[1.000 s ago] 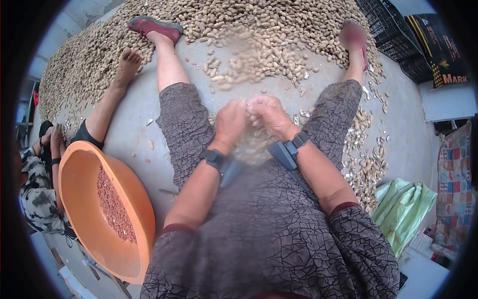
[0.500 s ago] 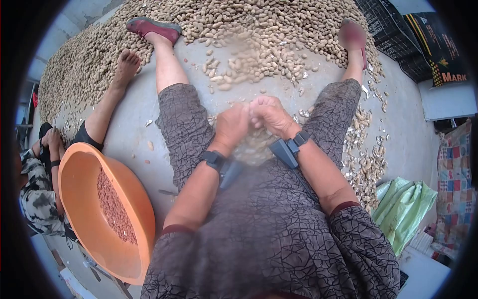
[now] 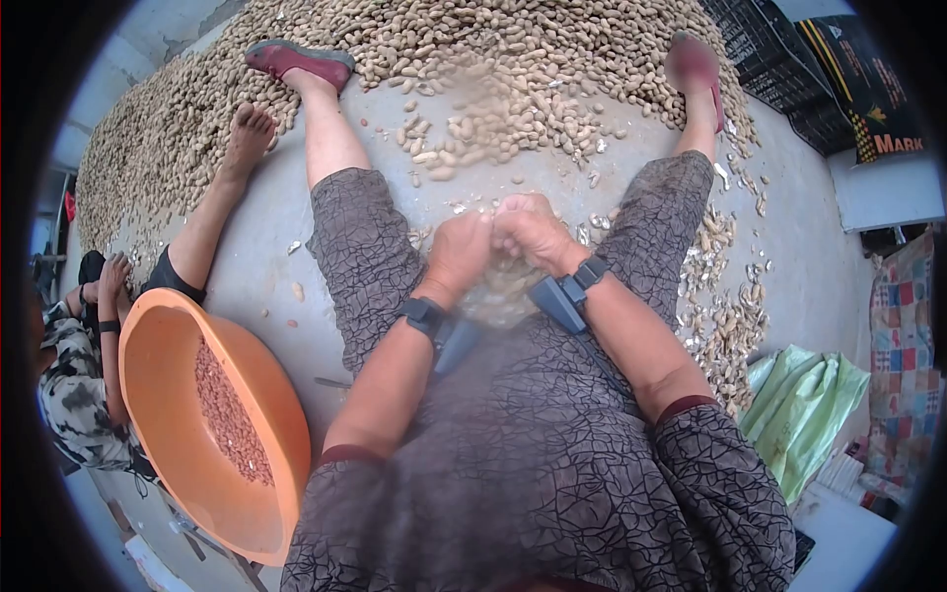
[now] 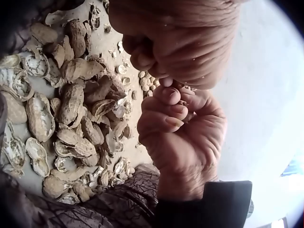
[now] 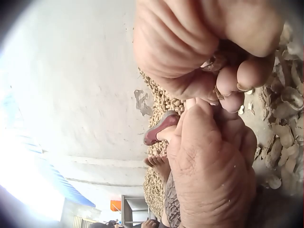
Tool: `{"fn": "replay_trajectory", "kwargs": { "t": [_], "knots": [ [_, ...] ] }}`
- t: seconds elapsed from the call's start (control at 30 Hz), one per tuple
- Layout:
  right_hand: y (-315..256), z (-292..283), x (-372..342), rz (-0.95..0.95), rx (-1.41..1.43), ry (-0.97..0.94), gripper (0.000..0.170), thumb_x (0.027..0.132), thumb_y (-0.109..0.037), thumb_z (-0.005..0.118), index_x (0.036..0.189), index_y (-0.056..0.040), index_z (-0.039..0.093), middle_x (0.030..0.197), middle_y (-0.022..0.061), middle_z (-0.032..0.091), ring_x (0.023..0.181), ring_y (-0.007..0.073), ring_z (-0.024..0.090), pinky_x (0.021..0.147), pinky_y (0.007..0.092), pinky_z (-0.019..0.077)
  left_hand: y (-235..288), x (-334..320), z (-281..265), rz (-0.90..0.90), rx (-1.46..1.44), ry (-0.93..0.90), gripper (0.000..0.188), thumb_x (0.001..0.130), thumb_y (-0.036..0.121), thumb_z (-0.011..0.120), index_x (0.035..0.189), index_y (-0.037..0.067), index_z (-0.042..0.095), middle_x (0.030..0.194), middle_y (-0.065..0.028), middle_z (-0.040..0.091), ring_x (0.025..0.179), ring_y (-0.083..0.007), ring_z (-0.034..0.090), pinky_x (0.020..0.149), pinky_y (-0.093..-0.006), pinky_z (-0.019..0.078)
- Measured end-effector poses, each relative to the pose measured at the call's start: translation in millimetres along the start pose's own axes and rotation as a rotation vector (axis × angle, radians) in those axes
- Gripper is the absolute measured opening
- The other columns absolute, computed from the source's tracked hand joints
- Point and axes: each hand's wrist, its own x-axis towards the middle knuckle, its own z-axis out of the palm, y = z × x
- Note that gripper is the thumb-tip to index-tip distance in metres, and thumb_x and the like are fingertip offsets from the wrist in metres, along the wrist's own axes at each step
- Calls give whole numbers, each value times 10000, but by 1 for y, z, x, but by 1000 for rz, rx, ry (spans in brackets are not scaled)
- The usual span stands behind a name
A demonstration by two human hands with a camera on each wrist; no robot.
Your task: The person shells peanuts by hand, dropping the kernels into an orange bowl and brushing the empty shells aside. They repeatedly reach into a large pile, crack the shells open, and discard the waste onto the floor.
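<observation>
In the head view my left hand [image 3: 460,257] and right hand [image 3: 539,235] meet fingertip to fingertip above the floor between the legs. Both have curled fingers. A small brown peanut [image 4: 182,102] shows between the pinching fingertips in the left wrist view, mostly covered by them. Reddish peanut kernels [image 5: 216,62] lie inside the curled fingers of the right hand in the right wrist view. Below the hands is a heap of split peanut shells [image 4: 71,104], tan outside and pale inside.
A large heap of unshelled peanuts [image 3: 552,59] spreads ahead. To the left stands an orange basin [image 3: 286,395] with red kernels, beside another seated person [image 3: 84,395]. Shells [image 3: 725,326] and a green sack [image 3: 804,414] lie to the right, black crates [image 3: 779,74] farther off.
The hands stay together at nearly the same spot, with small shifts of the fingers. The left hand has turned slightly and dropped a little. The view has tilted slightly.
</observation>
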Motion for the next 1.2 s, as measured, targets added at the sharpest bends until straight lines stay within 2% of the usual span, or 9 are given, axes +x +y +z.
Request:
{"fn": "replay_trajectory", "kwargs": {
  "t": [0.03,0.1,0.2,0.33,0.53,0.73,0.8,1.03,1.2],
  "knots": [
    [-1,1,-1,-5,-90,21,84,791,-80,568,723,-31,558,643,37,579,511,69,506,426,191,397,-11,1,8,1,0,-1,268,890,191,428,756,5,567,710,-209,585,704,-387,595,646,-457,467],
    [0,1,-1,-3,-88,16,88,796,-89,566,732,-30,562,657,39,585,527,72,515,436,197,406,-33,5,23,95,-159,28,303,936,212,442,742,1,540,604,-69,568,519,-158,538,499,-301,437],
    [1,4,-2,1,13,8,103,810,-114,566,757,-27,576,686,40,595,561,79,534,461,207,424,-47,7,26,-60,-127,0,286,951,221,427,781,22,541,596,-7,518,478,-78,456,436,-235,375],
    [-2,0,1,-30,199,-58,143,852,-169,583,850,-29,614,764,53,644,619,76,571,523,210,487,-50,8,23,-130,-268,66,275,957,242,418,816,37,537,564,12,459,441,-62,373,404,-210,306],
    [-6,-8,3,-82,-21,-31,199,881,-223,593,924,-32,628,816,67,668,670,72,590,566,211,482,-50,9,21,-109,-249,14,348,966,315,425,769,48,532,556,20,436,433,-66,341,400,-208,281],
    [6,-4,8,-72,39,-42,151,854,-179,619,881,-31,624,761,49,653,604,68,562,534,203,460,-39,8,19,-102,-403,37,376,954,367,465,760,54,544,568,29,452,431,-59,342,397,-209,277],
    [8,-5,9,-96,21,-12,141,847,-168,616,858,-28,621,743,39,641,598,66,554,535,200,460,-4,6,2,-460,-777,29,335,937,353,515,792,55,565,582,43,458,437,-41,335,401,-200,279],
    [4,-4,4,-97,-1,47,130,826,-138,606,794,-13,614,712,33,613,589,71,545,526,207,473,2,5,-4,-520,-872,-36,224,919,266,568,835,58,579,615,57,465,468,-17,336,414,-175,273],
    [-1,1,2,-135,37,39,119,815,-101,600,800,16,616,696,44,604,564,79,545,496,213,474,4,2,-7,-551,-1171,-62,164,949,180,500,908,31,552,674,25,483,520,-27,362,434,-169,294]
  ]
}}
